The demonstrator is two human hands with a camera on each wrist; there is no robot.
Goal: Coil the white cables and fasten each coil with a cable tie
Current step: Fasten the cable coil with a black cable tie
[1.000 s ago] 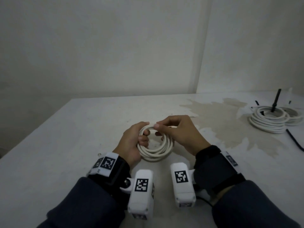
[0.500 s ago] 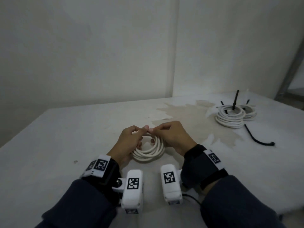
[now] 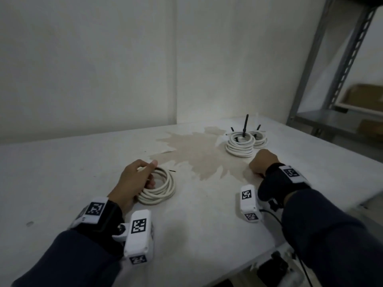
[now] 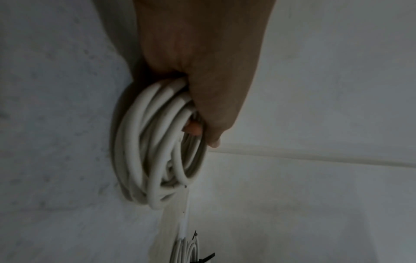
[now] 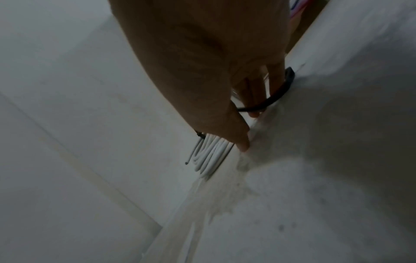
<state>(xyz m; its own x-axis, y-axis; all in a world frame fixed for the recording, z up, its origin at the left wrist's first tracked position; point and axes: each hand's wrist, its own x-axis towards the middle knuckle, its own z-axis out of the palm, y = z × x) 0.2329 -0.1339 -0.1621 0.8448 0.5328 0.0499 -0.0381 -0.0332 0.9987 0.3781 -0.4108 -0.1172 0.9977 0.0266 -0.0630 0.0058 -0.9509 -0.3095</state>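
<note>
So the white table [image 3: 103,162] with that tan stain [image 3: 199,156] in the middle is the landmark here. Up past the stain's far right edge sit the finished coils [image 3: 240,145], stacked with black tie tails sticking up, so I'd guess those are done. On the near left side of the stain is the coil in progress [image 3: 159,188], lying on the table, with the left hand [image 3: 132,181] wrapped around its left side, fingers curled through the loops and thumb on top pinning them together. No tie on it that I can see. The right hand [image 3: 262,162] is over at the stain's right edge, just in front of the finished coils, fingers curled down onto a loose black cable tie [image 5: 273,97]; the wrist view shows it touching, but whether it's pinched yet I can't tell. Looks like the fetch-the-tie step. Next move: bring it over, thread it through the coil, and don't let the left grip slacken or the loops spring apart.
</note>
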